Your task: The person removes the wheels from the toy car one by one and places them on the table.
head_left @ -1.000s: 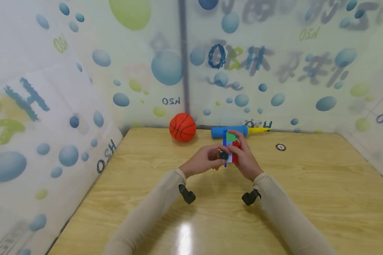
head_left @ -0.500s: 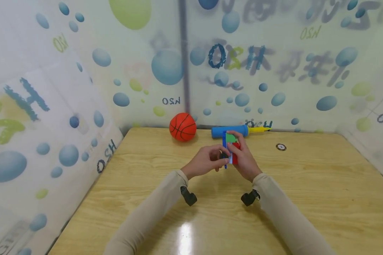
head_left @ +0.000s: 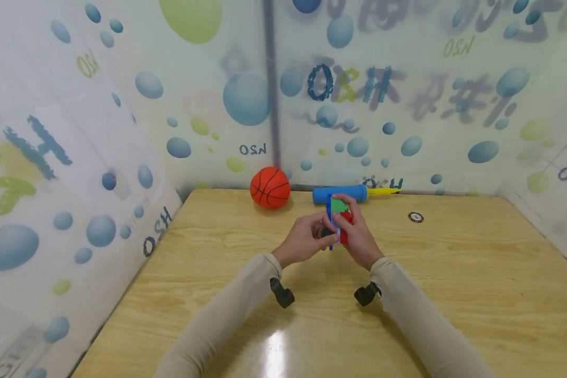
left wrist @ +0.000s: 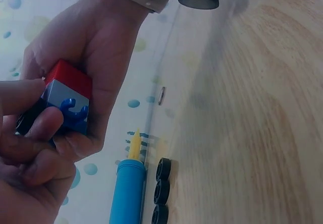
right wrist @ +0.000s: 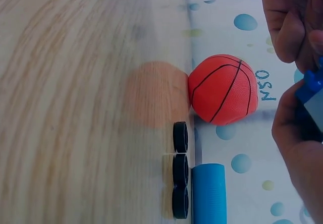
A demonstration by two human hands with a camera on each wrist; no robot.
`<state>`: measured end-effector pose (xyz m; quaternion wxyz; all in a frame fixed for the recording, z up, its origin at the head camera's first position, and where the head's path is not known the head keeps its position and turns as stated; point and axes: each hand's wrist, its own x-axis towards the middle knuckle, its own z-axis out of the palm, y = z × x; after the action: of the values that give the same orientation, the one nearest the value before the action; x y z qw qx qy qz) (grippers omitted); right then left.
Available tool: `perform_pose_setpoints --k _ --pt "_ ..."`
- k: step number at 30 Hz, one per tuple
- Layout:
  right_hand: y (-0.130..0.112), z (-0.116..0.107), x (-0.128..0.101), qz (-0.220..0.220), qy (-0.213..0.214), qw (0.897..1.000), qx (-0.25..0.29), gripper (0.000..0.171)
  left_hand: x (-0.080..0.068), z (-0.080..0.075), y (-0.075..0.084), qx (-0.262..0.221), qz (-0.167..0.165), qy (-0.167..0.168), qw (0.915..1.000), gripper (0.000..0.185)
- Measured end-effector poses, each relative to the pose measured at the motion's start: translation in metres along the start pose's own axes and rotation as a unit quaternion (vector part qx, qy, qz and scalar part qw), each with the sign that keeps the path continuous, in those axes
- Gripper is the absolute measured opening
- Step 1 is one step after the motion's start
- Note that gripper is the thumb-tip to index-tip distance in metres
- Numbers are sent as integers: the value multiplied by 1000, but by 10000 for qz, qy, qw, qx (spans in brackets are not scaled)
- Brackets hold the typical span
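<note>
A small toy vehicle built of blocks (head_left: 338, 206), with a blue base and green, red and pale grey parts, is held up above the table. My right hand (head_left: 363, 239) grips it by the red and green side, thumb across the front. Against the blue base, my left hand (head_left: 304, 239) pinches a black toy wheel (left wrist: 30, 114), largely hidden by the fingers. The left wrist view shows blue curved clips (left wrist: 74, 110) on the toy's base. Several fingertips of the two hands are close together or overlap.
Three more black wheels (right wrist: 180, 170) stand in a row on the table, hidden behind the hands in the head view. Along the back lie a red basketball (head_left: 270, 188) and a blue hand pump (head_left: 337, 194) with a yellow nozzle. A round chip (head_left: 416, 217) lies right.
Both hands have shifted slightly, the toy moving a little left. The wheel, first visible with its blue hub, has turned in against the base and is now mostly covered by the left fingers.
</note>
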<state>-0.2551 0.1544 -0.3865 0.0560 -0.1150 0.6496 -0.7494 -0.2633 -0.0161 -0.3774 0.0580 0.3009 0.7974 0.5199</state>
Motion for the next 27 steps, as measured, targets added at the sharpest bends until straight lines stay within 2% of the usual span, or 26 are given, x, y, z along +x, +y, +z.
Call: perform_pose_setpoints --k 6,12,16,21,23,27 --pt "3 1 1 -39 130 9998 -166 44 -2 4 -1 92 5 250 9996 11" --pt "4 3 4 -284 432 9953 -821 47 -1 4 -5 -35 9 288 9996 14" --pt "5 4 5 -368 523 9926 -1032 47 -2 4 -8 -24 60 295 9995 14" --pt "6 7 9 -593 674 9871 -1322 47 0 3 -11 -29 179 442 9989 14" --pt "9 8 10 -672 775 9809 -1655 47 1 3 -13 126 222 550 9982 14" --pt "10 5 12 -582 904 9745 -1969 48 1 -2 -18 288 29 573 9979 12"
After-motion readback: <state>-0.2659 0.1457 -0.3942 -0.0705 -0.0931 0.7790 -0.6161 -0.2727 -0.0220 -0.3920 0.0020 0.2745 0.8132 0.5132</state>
